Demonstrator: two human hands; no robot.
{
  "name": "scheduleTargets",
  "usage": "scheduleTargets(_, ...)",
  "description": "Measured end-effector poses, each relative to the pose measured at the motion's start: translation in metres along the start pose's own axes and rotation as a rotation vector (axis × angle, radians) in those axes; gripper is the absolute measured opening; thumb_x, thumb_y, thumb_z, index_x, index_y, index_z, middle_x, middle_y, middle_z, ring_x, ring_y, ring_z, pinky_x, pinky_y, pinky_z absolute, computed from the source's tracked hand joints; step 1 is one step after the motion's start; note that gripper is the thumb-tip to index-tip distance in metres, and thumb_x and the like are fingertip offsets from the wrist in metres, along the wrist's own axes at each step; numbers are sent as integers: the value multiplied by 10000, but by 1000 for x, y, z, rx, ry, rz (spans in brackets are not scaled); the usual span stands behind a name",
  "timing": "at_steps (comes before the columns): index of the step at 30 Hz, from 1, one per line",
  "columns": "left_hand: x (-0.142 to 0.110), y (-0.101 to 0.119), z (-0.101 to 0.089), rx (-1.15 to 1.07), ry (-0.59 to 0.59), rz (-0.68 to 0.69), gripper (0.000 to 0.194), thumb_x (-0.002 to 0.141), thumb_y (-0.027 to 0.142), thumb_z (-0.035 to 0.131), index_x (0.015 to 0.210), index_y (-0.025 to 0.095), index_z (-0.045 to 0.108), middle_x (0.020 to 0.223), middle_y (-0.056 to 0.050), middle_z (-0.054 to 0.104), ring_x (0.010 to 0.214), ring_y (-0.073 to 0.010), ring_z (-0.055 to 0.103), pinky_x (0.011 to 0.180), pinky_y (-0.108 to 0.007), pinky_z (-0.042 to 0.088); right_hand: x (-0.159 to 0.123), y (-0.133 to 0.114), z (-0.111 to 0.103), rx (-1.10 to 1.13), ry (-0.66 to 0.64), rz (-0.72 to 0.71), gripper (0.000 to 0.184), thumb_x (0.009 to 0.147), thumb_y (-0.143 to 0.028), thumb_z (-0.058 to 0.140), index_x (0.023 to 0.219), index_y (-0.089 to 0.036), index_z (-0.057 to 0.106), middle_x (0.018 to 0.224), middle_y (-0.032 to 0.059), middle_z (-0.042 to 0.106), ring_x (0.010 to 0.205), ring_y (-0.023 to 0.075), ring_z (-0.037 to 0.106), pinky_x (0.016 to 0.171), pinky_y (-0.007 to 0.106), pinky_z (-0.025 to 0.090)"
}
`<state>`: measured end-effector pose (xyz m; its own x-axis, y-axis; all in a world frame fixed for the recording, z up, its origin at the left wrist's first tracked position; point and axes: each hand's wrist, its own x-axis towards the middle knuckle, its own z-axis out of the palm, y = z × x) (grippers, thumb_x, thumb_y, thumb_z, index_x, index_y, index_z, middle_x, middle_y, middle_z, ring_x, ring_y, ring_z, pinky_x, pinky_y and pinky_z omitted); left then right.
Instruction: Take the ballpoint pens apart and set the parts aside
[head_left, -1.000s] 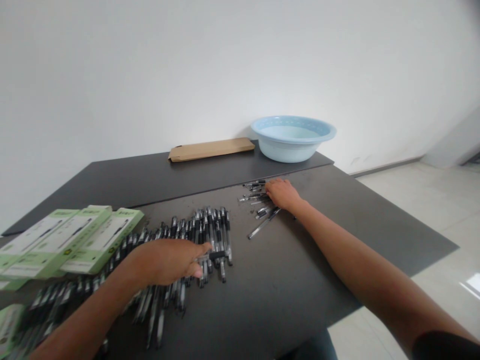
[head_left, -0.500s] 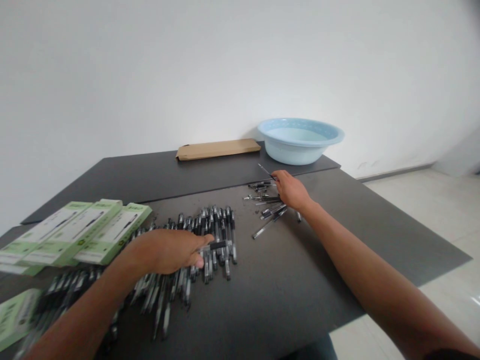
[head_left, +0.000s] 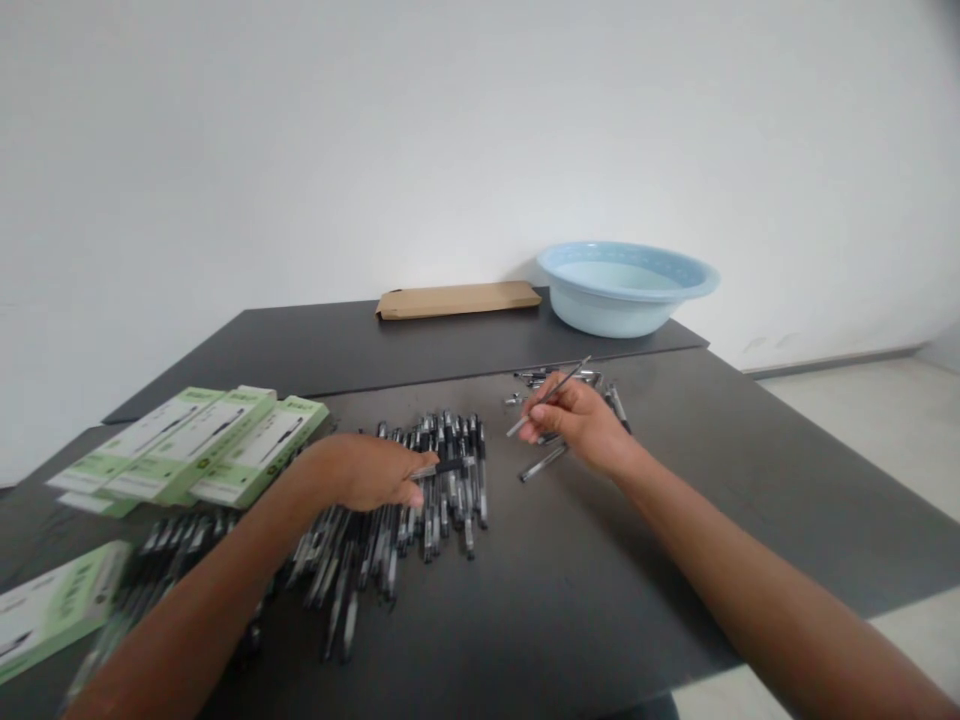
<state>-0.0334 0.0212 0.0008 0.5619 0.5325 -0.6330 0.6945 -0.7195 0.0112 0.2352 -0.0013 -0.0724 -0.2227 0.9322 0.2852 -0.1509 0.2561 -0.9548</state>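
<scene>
A big heap of black-capped pens lies on the dark table. My left hand rests on that heap, its fingers pinching one pen by the barrel. To the right, my right hand is lifted a little above the table and pinches a thin pen refill that points up to the right. A smaller scatter of refills and pen parts lies just behind and under that hand.
Green and white pen boxes are stacked at the left, with one more box at the near left edge. A pale blue basin and a flat brown envelope sit at the back by the white wall.
My right hand picked a thin refill out of the small scatter, lifted it and drew it back toward me. My left hand stayed on the pen heap, holding one pen.
</scene>
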Motion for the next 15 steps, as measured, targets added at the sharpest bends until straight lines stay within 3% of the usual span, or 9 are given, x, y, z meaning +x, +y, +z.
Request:
scheduleTargets(4,4,1,-4,6,-58,10,602,919,406,396,1434,110,299,1298,-197,544,1111,-278,564,861,-319,436,-5,8,23,134,-86,35,249,769,-308,692,817,-186,480,737,6,677,638,154,676,584,290,548)
scheduleTargets(15,6,3,-6,-26,-70,31,577,912,382,427,1421,127,335,1288,-195,552,1105,-283,569,856,-326,443,-12,4,32,287,-83,37,283,757,-312,714,837,-193,470,827,11,688,702,176,703,635,336,586)
